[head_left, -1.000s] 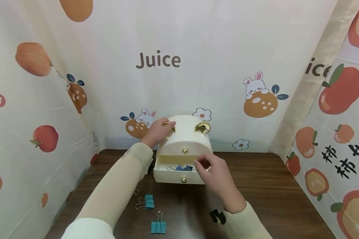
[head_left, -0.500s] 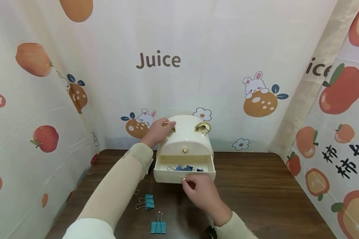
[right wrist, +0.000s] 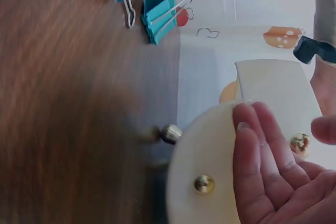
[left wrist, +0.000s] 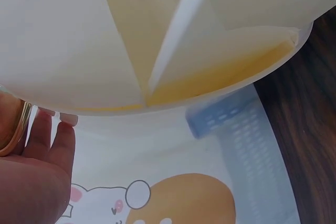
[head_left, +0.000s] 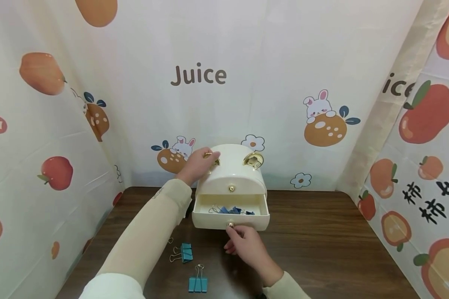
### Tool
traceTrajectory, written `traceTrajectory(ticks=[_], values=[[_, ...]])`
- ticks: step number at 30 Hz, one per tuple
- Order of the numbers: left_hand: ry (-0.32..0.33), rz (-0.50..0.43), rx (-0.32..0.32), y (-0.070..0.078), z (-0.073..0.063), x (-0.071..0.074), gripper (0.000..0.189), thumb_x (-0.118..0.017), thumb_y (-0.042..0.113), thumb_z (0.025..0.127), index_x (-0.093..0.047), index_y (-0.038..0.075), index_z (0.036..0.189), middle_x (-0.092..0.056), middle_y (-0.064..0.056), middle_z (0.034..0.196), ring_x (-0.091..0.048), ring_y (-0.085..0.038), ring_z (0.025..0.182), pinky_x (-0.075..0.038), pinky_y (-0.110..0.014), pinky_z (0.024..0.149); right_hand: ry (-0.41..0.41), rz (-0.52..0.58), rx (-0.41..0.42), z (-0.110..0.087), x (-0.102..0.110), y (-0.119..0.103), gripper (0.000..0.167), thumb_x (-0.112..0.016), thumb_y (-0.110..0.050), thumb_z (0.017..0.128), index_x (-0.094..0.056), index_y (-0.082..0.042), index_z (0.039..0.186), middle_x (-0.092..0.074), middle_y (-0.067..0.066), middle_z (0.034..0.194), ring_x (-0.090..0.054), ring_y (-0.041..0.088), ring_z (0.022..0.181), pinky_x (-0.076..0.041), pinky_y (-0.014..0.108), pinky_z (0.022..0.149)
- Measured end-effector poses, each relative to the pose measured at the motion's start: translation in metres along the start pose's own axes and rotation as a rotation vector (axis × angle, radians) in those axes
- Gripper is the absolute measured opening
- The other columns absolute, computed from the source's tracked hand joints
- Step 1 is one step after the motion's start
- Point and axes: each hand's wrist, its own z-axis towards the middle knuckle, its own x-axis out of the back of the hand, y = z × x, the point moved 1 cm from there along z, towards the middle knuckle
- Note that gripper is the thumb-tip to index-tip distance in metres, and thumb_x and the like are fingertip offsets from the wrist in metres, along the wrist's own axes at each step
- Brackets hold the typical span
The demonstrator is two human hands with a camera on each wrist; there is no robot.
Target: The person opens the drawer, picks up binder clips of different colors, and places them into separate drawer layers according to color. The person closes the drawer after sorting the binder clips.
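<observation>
A cream mini drawer cabinet [head_left: 235,166] with a domed top stands at the back of the table. Its lower drawer [head_left: 209,221] is pulled out, showing several dark blue binder clips [head_left: 230,210] inside. My left hand [head_left: 195,166] grips the gold ring [left wrist: 24,129] on the cabinet's upper left, thumb laid over it. In front of the drawer, my right hand [head_left: 248,246] is at the gold knob [head_left: 230,224]. The right wrist view shows its lower fingers [right wrist: 268,163] stretched out, with the thumb a little apart from the knob.
Two teal binder clips [head_left: 186,252] [head_left: 198,285] lie on the dark wooden table [head_left: 321,241], left of the right hand. A second gold ring [head_left: 253,160] sits on the cabinet's upper right. Fruit-printed curtains [head_left: 277,62] enclose the back and sides.
My right hand has moved from above the drawer's right end down and left to the knob, then slightly lower with its lower fingers spreading. The left hand and drawer have stayed put.
</observation>
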Motion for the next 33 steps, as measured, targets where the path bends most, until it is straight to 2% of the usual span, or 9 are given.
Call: traceTrajectory(ticks=[4,7,14,19,26,33], values=[[0.002,0.002,-0.002,0.000,0.001,-0.002,0.043,-0.054,0.057,0.102,-0.060,0.014,0.100,-0.062,-0.008,0.100,-0.058,-0.024,0.099,-0.051,-0.042,0.083,-0.004,0.127,-0.022,0.004,-0.002,0.005,0.042,-0.052,-0.033,0.109,-0.069,0.005,0.113,-0.072,0.012,0.075,-0.073,0.030,0.067,-0.058,0.038,0.062],[0.002,-0.004,-0.002,0.000,0.001,-0.003,0.043,-0.054,0.057,0.102,-0.061,0.015,0.101,-0.062,-0.008,0.101,-0.058,-0.025,0.100,-0.051,-0.043,0.083,0.001,0.169,-0.028,0.006,-0.003,0.009,0.041,-0.050,-0.031,0.110,-0.068,0.006,0.114,-0.072,0.013,0.075,-0.073,0.031,0.067,-0.058,0.038,0.062],[0.011,-0.024,-0.017,-0.002,0.002,-0.007,0.043,-0.055,0.056,0.102,-0.059,0.013,0.099,-0.060,-0.008,0.096,-0.057,-0.024,0.095,-0.050,-0.040,0.080,0.049,0.175,-0.014,0.009,-0.005,0.014,0.036,-0.051,-0.026,0.110,-0.070,0.004,0.106,-0.065,0.010,0.067,-0.065,0.023,0.058,-0.055,0.035,0.058],[0.026,-0.022,-0.031,-0.005,0.001,-0.006,0.043,-0.055,0.056,0.102,-0.058,0.013,0.098,-0.059,-0.008,0.094,-0.057,-0.024,0.091,-0.050,-0.038,0.077,0.055,0.193,-0.015,0.008,-0.006,0.012,0.038,-0.054,-0.032,0.109,-0.070,0.002,0.105,-0.063,0.008,0.066,-0.062,0.020,0.058,-0.056,0.034,0.059],[-0.040,-0.022,-0.005,-0.001,0.001,0.003,0.042,-0.055,0.055,0.103,-0.060,0.013,0.102,-0.060,-0.008,0.100,-0.057,-0.025,0.098,-0.048,-0.040,0.081,0.063,0.174,0.001,0.013,-0.005,0.010,0.038,-0.056,-0.033,0.108,-0.070,0.001,0.101,-0.063,0.008,0.066,-0.063,0.019,0.057,-0.056,0.035,0.059],[-0.059,-0.007,0.006,0.000,0.003,0.006,0.043,-0.054,0.056,0.103,-0.060,0.013,0.103,-0.061,-0.008,0.100,-0.057,-0.026,0.098,-0.048,-0.042,0.082,0.064,0.149,0.023,0.020,-0.002,0.011,0.037,-0.054,-0.032,0.109,-0.069,0.000,0.101,-0.064,0.007,0.067,-0.064,0.020,0.059,-0.057,0.040,0.062]])
